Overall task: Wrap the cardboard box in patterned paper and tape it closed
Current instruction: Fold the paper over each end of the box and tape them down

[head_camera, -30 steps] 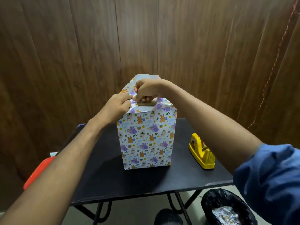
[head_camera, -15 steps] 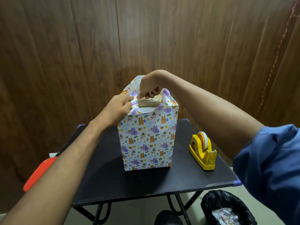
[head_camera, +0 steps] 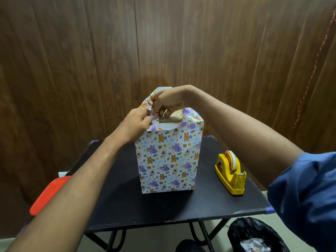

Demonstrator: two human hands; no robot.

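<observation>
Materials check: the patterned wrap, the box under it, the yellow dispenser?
Patterned wrapping paper: thin printed paper, fairly matte; it creases sharply at the corners and curls at the open top. Brown cardboard box: dull tan board, only its top edge showing. Yellow tape dispenser: moulded plastic by its look, slightly glossy, scuffed at the front.

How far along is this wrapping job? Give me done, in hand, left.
Done: the patterned paper already covers the box's sides. In hand: the left hand and right hand pinch the paper flaps at the top, where bare cardboard shows. Left: fold the top shut and tape it; the tape dispenser sits untouched on the table.
</observation>
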